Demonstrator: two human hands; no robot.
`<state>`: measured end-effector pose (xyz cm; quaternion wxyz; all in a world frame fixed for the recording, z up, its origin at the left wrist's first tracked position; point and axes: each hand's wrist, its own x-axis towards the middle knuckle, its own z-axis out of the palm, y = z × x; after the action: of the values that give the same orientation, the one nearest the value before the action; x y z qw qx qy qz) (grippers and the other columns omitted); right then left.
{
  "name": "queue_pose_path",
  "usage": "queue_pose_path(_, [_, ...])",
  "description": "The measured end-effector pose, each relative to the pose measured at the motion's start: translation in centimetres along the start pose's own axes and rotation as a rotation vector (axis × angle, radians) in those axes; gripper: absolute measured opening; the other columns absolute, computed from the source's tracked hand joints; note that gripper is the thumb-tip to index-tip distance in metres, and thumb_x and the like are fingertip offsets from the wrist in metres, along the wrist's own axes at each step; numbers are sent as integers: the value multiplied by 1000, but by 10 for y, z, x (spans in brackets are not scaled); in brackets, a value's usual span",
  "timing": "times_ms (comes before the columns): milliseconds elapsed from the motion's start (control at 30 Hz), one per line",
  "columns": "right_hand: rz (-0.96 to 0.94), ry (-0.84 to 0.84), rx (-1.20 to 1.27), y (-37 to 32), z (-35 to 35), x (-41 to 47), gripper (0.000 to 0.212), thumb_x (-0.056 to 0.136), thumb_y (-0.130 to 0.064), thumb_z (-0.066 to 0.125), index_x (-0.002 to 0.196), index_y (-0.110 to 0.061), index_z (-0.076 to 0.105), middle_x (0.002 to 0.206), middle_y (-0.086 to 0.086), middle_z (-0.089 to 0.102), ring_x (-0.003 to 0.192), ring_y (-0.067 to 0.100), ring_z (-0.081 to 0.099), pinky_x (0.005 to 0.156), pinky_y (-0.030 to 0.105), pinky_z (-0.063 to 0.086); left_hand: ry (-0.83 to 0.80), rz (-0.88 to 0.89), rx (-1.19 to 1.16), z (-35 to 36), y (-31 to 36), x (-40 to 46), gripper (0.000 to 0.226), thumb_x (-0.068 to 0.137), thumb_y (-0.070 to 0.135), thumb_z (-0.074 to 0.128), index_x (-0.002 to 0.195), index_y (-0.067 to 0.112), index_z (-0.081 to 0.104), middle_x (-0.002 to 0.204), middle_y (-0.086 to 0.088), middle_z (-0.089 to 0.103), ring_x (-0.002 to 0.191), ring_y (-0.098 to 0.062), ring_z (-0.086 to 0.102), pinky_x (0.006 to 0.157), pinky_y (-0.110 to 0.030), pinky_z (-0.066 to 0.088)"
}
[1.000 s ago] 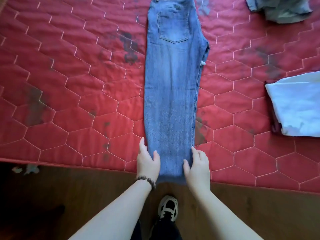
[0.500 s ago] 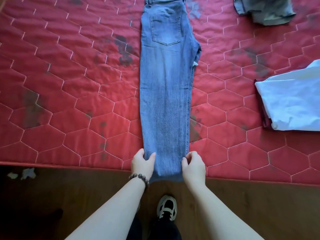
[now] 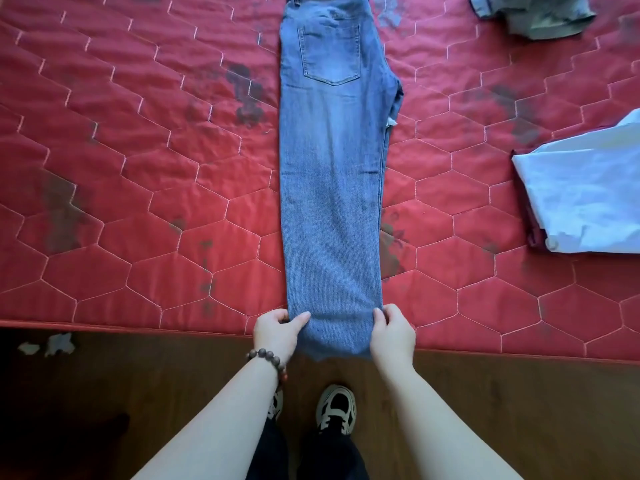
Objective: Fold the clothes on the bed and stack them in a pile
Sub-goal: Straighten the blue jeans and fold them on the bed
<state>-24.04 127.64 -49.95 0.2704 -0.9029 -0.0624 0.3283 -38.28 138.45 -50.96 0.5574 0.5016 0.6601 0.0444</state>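
Head view looks straight down on a pair of blue jeans [image 3: 332, 174] laid lengthwise on the red quilted bedspread [image 3: 138, 168], folded in half along their length so one leg lies on the other. A back pocket [image 3: 329, 53] faces up near the top of the frame, the denim is faded paler through the seat and thigh, and a small frayed white patch shows on the right edge below the hip. The waistband runs out of the frame at the top, while the hem end hangs just past the near edge of the bed over the dark wooden floor [image 3: 519, 410]. The left hand [image 3: 277, 332] pinches the left edge of the leg near the hem, thumb on top of the cloth and fingers curled under; a beaded bracelet [image 3: 268, 358] sits on that wrist. The right hand [image 3: 393, 336] grips the opposite edge the same way (both closed on the fabric, level with each other). To the right lies a folded pale blue garment [image 3: 585, 195], well apart from the jeans, and a grey-green garment [image 3: 540, 15] sits crumpled at the upper right corner.
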Motion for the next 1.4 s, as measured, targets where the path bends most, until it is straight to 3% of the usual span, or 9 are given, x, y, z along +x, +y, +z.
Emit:
queue_pose_path(200, [-29, -65, -143, 6, -7, 2, 24, 96, -26, 54, 80, -10, 62, 83, 3, 64, 78, 21, 50, 66, 30, 30, -94, 10, 62, -6, -5, -1, 37, 85, 34, 69, 65, 6, 54, 63, -6, 39, 63, -16, 35, 56, -27, 28])
queue_pose_path(367, [-6, -123, -165, 11, -7, -14, 38, 92, -32, 58, 69, -3, 56, 82, 15, 64, 69, 24, 52, 55, 31, 33, -219, -62, 124, -5, -10, -13, 16, 81, 23, 75, 77, 8, 72, 81, -4, 73, 80, -18, 68, 74, -28, 53])
queue_pose_path(567, [60, -133, -188, 18, -7, -22, 44, 93, -33, 57, 54, -18, 42, 84, 11, 49, 74, 25, 43, 65, 30, 35, -230, -87, 206, -8, -22, -25, 29, 80, 28, 75, 76, 0, 68, 74, -6, 71, 67, -15, 61, 64, -27, 49])
queue_pose_path(700, [66, -161, -381, 19, -11, -25, 33, 94, -37, 55, 69, -16, 61, 92, 8, 58, 90, 30, 58, 79, 34, 46, -163, -107, 443, -9, -22, -28, 41, 83, 34, 69, 53, 14, 50, 53, 4, 50, 55, -15, 47, 54, -24, 35])
queue_pose_path(800, [30, -135, -466, 11, -16, -22, 32, 92, -41, 55, 82, -15, 70, 92, 5, 64, 91, 26, 60, 84, 38, 50, -38, -72, 583, -9, -12, -31, 34, 85, 39, 64, 62, 17, 51, 66, 2, 57, 64, -17, 53, 60, -23, 36])
queue_pose_path(967, [-22, -240, -353, -13, -32, 3, 27, 90, -38, 60, 98, -14, 71, 104, 4, 67, 98, 23, 61, 83, 32, 49, 21, 63, 500, -12, 24, -21, 15, 86, 31, 63, 92, 17, 62, 91, -1, 62, 91, -24, 61, 76, -26, 44])
queue_pose_path(1133, [-91, -321, -293, -56, -34, 48, 28, 89, -30, 62, 109, -11, 65, 108, 4, 67, 100, 21, 61, 77, 25, 40, -9, 100, 416, -12, 79, 27, 41, 85, 26, 66, 123, 12, 60, 124, -12, 57, 114, -26, 55, 100, -33, 42])
queue_pose_path(1267, [-117, -253, -248, -95, -25, 97, 26, 90, -28, 62, 108, -10, 65, 107, 6, 69, 96, 22, 61, 73, 24, 38, -19, 119, 284, -11, 125, 81, 41, 83, 22, 66, 122, 12, 61, 123, -14, 61, 111, -26, 59, 101, -36, 44])
queue_pose_path(1400, [-137, -141, -209, -140, -17, 152, 33, 92, -27, 60, 117, -6, 63, 119, 10, 65, 113, 28, 58, 90, 30, 41, -19, 189, 215, -7, 169, 134, 26, 83, 16, 65, 108, 12, 66, 111, -11, 66, 100, -25, 64, 92, -35, 50])
